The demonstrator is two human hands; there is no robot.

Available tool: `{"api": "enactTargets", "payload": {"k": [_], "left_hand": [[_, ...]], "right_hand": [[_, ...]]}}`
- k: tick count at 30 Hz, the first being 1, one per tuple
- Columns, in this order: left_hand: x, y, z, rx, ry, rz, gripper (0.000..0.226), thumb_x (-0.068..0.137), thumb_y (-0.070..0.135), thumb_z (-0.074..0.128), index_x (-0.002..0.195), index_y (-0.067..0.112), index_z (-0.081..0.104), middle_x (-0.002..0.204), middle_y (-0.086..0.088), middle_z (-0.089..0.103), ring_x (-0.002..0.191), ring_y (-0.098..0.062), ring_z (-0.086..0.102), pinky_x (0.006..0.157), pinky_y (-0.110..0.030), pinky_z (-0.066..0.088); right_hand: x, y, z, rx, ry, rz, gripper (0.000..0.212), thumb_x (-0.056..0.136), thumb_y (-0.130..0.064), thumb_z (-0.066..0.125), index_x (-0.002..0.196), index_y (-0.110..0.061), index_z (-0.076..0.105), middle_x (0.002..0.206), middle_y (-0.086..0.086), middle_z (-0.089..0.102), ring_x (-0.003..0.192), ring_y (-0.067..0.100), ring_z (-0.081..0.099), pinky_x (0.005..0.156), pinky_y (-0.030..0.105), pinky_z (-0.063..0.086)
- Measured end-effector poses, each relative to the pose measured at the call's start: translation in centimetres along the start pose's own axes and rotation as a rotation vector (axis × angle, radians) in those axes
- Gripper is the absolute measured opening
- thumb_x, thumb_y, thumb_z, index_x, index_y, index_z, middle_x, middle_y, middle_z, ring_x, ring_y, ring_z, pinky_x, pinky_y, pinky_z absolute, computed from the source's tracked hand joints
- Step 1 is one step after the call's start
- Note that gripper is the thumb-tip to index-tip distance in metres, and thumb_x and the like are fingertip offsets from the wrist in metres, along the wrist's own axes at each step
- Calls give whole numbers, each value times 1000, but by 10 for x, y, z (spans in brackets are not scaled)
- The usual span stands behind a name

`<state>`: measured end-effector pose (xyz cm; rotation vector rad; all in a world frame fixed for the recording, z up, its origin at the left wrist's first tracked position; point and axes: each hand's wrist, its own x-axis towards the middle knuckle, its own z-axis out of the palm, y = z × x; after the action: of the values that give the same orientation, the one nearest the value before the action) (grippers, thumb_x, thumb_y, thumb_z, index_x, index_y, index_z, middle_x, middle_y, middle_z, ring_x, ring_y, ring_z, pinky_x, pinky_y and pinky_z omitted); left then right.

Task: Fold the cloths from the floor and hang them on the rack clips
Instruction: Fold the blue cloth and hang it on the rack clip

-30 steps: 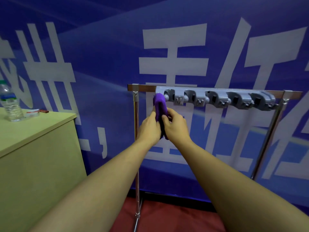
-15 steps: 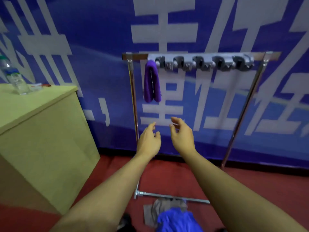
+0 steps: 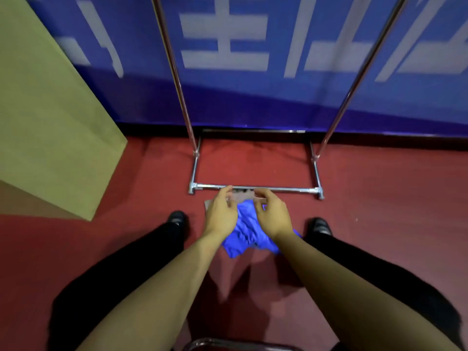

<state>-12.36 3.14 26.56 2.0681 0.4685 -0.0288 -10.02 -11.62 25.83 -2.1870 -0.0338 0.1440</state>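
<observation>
While both arms reach down over the floor, the scene reads as follows.

Left hand: the left hand [image 3: 220,214] hangs above the cloths with fingers loosely curled, thumb and forefinger apart, holding nothing that can be seen.
Right hand: the right hand [image 3: 273,216] mirrors it just beside, fingers relaxed and bent, nothing pinched (contact with the fabric below cannot be judged from this angle).
Cloths: two in view. A blue cloth [image 3: 247,233] lies crumpled on the red floor [image 3: 379,211] between the feet; a grey-brown cloth [image 3: 241,197] lies partly under it, its far edge close to the rack's front bar.
Rack: the rack [image 3: 255,188] shows only its lower part: two upright poles and a rectangular base frame of four bars. The clips are out of frame.
Edges: front base bar runs just beyond the fingertips; the blue banner wall [image 3: 253,97] closes the far side behind the rack; a tan cabinet [image 3: 55,117] bounds the left, its corner near the left shoe.
Open room: bare floor lies to the right of the rack and inside its base frame.
Shoes: two, black, one either side of the cloths; left shoe [image 3: 176,217], right shoe [image 3: 319,226].
Near edge: a curved metal tube [image 3: 228,342] at the bottom (what it belongs to cannot be told).
</observation>
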Motion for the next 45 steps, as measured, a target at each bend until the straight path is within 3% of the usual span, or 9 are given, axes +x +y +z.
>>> {"api": "enactTargets", "payload": {"k": [2, 12, 19, 24, 30, 34, 38, 41, 45], "left_hand": [[3, -30, 20, 32, -31, -33, 40, 98, 12, 51, 138, 17, 56, 129, -2, 66, 117, -19, 61, 89, -14, 36], [57, -160, 106, 137, -123, -299, 39, 96, 15, 56, 136, 17, 56, 123, -5, 69, 106, -25, 67, 90, -29, 47], [99, -198, 158, 135, -45, -431, 51, 90, 27, 71, 135, 11, 52, 133, -10, 61, 123, -28, 57, 99, -31, 41], [113, -214, 174, 206, -62, -444, 44, 89, 31, 71, 127, 13, 60, 123, -11, 68, 116, -31, 62, 97, -37, 47], [123, -210, 187, 105, -34, -450, 18, 91, 17, 67, 107, 11, 65, 106, -13, 72, 102, -33, 67, 90, -41, 52], [114, -194, 181, 63, -58, -430, 19, 98, 19, 57, 114, 9, 56, 108, -10, 64, 103, -30, 60, 90, -36, 44], [98, -175, 158, 1, -80, -346, 14, 100, 17, 54, 112, 9, 52, 101, -1, 55, 95, -22, 53, 79, -25, 33], [87, -155, 132, -55, -79, -237, 7, 99, 11, 55, 106, 11, 53, 98, -3, 58, 91, -19, 53, 80, -25, 37], [80, -125, 90, -81, -52, -149, 9, 99, 10, 55, 102, 18, 51, 99, -3, 61, 93, -21, 57, 87, -30, 43]], "right_hand": [[-2, 38, 22, 9, -13, 65, 28, 93, -15, 57, 119, -15, 66, 119, 0, 71, 105, 19, 68, 95, 39, 53], [49, 187, 93, -33, -72, 342, 26, 91, -20, 63, 117, -21, 66, 116, 0, 72, 99, 19, 70, 90, 44, 55], [93, 238, 132, -84, -103, 351, 32, 91, -23, 65, 123, -20, 62, 121, 4, 67, 111, 21, 63, 96, 41, 51], [117, 244, 153, -28, -15, 390, 41, 87, -30, 70, 125, -23, 55, 122, 0, 63, 111, 19, 60, 95, 38, 49], [121, 237, 151, 29, 12, 417, 25, 86, -17, 69, 106, -23, 54, 95, -5, 67, 85, 20, 64, 84, 41, 53], [112, 221, 135, 69, -39, 391, 31, 83, -13, 68, 112, -18, 60, 79, -8, 59, 79, 18, 60, 81, 30, 48], [103, 202, 111, -4, -97, 321, 3, 83, -13, 67, 86, -13, 68, 76, 0, 64, 72, 19, 59, 74, 29, 47], [94, 181, 91, 2, -65, 273, 12, 83, -19, 74, 85, -14, 64, 88, 1, 57, 78, 15, 53, 80, 25, 42], [86, 141, 57, -24, -183, 259, 25, 86, -19, 65, 70, -16, 46, 62, 1, 48, 61, 19, 43, 64, 32, 39]]}}
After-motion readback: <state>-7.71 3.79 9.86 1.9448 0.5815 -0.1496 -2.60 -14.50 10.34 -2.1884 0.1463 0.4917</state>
